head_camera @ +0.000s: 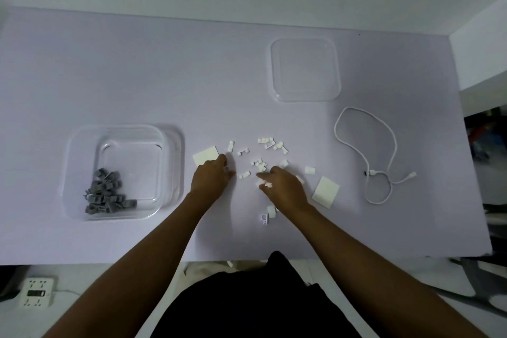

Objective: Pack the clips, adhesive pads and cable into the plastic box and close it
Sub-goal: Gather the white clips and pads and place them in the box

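A clear plastic box [82, 173] sits open at the left with several grey clips [107, 193] heaped in its near corner. Its clear lid [304, 70] lies flat at the back right. Several small white clips [271, 143] are scattered in the middle of the table. My left hand [212, 177] rests by a white adhesive pad [205, 155], fingers curled on a small white clip. My right hand [282, 186] is closed over several white clips. A second adhesive pad [325, 192] lies to its right. The white cable [384, 156] lies looped at the right.
The pale table [137, 77] ends at a front edge close to my body and a right edge past the cable. A white power strip [37, 292] sits on the floor at lower left. One white clip [264, 218] lies near my right forearm.
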The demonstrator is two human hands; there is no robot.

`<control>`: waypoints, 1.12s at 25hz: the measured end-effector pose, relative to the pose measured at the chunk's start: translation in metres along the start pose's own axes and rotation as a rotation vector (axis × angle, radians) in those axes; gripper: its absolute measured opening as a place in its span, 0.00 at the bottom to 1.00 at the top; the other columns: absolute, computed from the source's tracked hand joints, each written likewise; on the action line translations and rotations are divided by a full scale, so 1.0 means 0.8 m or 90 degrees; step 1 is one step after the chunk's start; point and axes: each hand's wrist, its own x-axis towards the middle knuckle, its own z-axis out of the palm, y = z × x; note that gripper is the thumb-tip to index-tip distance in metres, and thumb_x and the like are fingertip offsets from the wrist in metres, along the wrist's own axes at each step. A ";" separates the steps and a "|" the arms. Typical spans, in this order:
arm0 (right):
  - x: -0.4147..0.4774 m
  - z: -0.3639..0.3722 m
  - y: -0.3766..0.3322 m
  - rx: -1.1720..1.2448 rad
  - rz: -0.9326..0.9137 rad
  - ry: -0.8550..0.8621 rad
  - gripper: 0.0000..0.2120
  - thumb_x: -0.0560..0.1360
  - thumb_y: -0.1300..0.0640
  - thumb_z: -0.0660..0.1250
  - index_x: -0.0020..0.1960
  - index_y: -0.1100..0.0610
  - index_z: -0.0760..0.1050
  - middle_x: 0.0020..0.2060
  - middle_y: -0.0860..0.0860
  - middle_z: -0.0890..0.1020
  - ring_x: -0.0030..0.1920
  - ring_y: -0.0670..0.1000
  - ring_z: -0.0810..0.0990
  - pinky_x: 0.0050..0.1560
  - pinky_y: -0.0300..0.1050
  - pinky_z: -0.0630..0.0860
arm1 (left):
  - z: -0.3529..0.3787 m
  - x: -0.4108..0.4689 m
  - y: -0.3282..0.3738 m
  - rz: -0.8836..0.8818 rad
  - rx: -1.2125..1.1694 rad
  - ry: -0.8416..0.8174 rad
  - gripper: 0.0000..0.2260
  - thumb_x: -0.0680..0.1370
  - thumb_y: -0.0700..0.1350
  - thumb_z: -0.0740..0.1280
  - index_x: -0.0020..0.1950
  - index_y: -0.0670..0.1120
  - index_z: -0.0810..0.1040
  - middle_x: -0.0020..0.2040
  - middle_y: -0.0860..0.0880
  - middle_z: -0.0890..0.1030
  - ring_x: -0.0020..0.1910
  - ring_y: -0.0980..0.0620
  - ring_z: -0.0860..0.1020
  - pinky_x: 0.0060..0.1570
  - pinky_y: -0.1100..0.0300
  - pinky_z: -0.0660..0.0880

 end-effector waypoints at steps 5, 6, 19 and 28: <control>0.011 0.005 0.006 0.034 0.019 0.016 0.15 0.75 0.54 0.72 0.59 0.57 0.82 0.55 0.55 0.82 0.56 0.56 0.81 0.56 0.49 0.78 | -0.020 -0.002 0.014 -0.138 -0.599 -0.079 0.16 0.80 0.55 0.62 0.38 0.46 0.70 0.28 0.51 0.67 0.27 0.51 0.65 0.30 0.58 0.63; 0.009 0.006 0.012 0.055 0.032 0.018 0.17 0.74 0.53 0.73 0.61 0.58 0.81 0.56 0.55 0.82 0.55 0.55 0.81 0.56 0.49 0.77 | -0.027 -0.004 0.018 -0.179 -0.730 -0.114 0.17 0.81 0.54 0.61 0.36 0.47 0.67 0.27 0.51 0.63 0.26 0.52 0.62 0.28 0.60 0.59; -0.027 -0.031 0.026 0.778 0.213 -0.027 0.03 0.73 0.58 0.69 0.41 0.54 0.80 0.34 0.52 0.75 0.34 0.51 0.71 0.31 0.42 0.64 | -0.031 -0.005 0.049 -0.243 -1.053 -0.337 0.05 0.70 0.45 0.60 0.36 0.45 0.71 0.30 0.49 0.66 0.23 0.54 0.63 0.21 0.69 0.55; -0.019 -0.081 0.056 0.696 0.301 0.119 0.14 0.77 0.52 0.68 0.36 0.58 0.80 0.34 0.56 0.79 0.27 0.49 0.73 0.28 0.41 0.65 | -0.017 0.004 0.097 -0.238 -0.933 -0.385 0.06 0.73 0.40 0.58 0.38 0.46 0.73 0.28 0.51 0.69 0.21 0.56 0.61 0.20 0.69 0.55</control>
